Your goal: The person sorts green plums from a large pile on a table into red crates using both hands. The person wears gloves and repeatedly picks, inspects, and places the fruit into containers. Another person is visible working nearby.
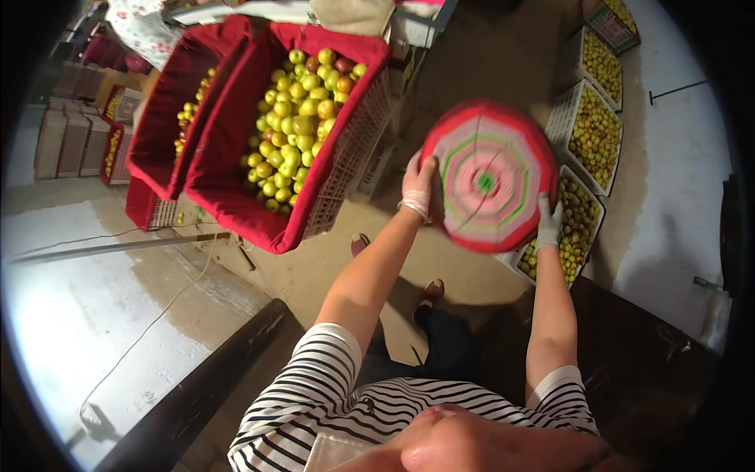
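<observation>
A round padded seat cover or stool top (486, 182), blurred by motion, is held out in front of me above the floor. Rings of red, pink, white and green circle its top face. My left hand (417, 183) grips its left rim, the thumb over the top edge; a pale glove cuff shows at the wrist. On the opposite rim is my right hand (549, 221), in a whitish glove, its fingers spread along the edge and partly over the side. What lies beneath the round piece is hidden. Behind my right hand, a white crate of small fruits (570, 239) stands close by.
Left of my arms stands a plastic crate lined with red cloth (236, 171), holding yellow-green fruits (289, 130). Another red-lined basket (162, 130) adjoins it. More fruit crates (593, 138) line the right wall. Dark door panels (206, 383) flank me, and a cable (171, 301) hangs at left.
</observation>
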